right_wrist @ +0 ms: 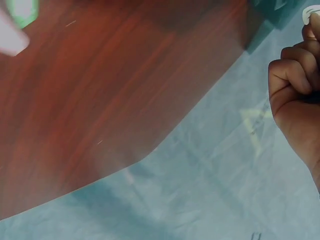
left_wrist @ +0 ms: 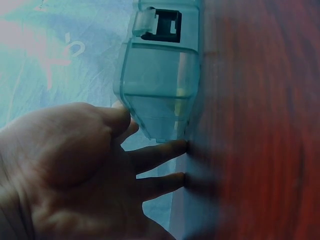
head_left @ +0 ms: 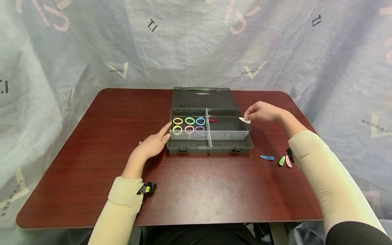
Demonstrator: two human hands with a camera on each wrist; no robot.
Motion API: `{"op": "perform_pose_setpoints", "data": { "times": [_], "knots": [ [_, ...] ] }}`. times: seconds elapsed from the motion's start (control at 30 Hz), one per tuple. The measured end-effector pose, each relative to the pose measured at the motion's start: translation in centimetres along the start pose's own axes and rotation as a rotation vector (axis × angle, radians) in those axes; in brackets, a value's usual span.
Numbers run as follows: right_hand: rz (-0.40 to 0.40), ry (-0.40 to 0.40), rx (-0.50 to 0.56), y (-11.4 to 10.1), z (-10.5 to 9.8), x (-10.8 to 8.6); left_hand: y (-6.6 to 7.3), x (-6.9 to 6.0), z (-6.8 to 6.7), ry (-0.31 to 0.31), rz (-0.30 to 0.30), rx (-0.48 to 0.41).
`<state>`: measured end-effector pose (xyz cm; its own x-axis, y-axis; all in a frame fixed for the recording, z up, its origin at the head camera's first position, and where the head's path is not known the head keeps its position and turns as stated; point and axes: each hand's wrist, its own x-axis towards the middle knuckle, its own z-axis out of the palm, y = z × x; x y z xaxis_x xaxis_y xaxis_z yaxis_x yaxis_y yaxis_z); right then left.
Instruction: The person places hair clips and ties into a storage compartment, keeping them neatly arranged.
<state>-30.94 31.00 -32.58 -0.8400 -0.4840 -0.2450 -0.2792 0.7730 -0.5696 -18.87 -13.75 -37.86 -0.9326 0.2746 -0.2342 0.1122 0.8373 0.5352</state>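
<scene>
My right hand (head_left: 264, 111) pinches a cream snap hair clip (head_left: 244, 120) above the right rim of a grey see-through divided box (head_left: 196, 149). The same clip (right_wrist: 309, 14) shows at the fingertips in the right wrist view. Inside the right compartment a red hair clip (head_left: 213, 120) lies near the divider. Several coloured rings, one of them a blue ring (head_left: 200, 121), lie in two rows in the left compartment. My left hand (head_left: 153, 144) rests its fingers against the box's left side. In the left wrist view the fingers (left_wrist: 160, 156) are extended beside the box corner.
A blue hair clip (head_left: 267, 158), a green hair clip (head_left: 282, 161) and a pink hair clip (head_left: 289, 161) lie on the brown table (head_left: 226, 190), right of the box. The box's lid (head_left: 203, 98) is tipped back. Behind the table hangs a pale printed sheet (head_left: 190, 51).
</scene>
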Motion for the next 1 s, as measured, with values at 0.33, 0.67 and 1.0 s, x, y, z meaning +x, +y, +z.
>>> {"op": "perform_pose_setpoints", "data": {
  "times": [0.33,0.67,1.0],
  "knots": [
    [-0.034,-0.054,-0.002,-2.4,1.3,3.4,0.7,0.2,0.6,0.008,0.000,0.000],
    [-0.032,-0.102,-0.029,-3.8,3.6,6.2,1.3,0.3,0.8,-0.006,-0.013,-0.014],
    [-0.068,-0.083,-0.079,-4.1,5.7,7.6,1.4,0.3,1.1,-0.003,-0.010,-0.007]
  ]
}}
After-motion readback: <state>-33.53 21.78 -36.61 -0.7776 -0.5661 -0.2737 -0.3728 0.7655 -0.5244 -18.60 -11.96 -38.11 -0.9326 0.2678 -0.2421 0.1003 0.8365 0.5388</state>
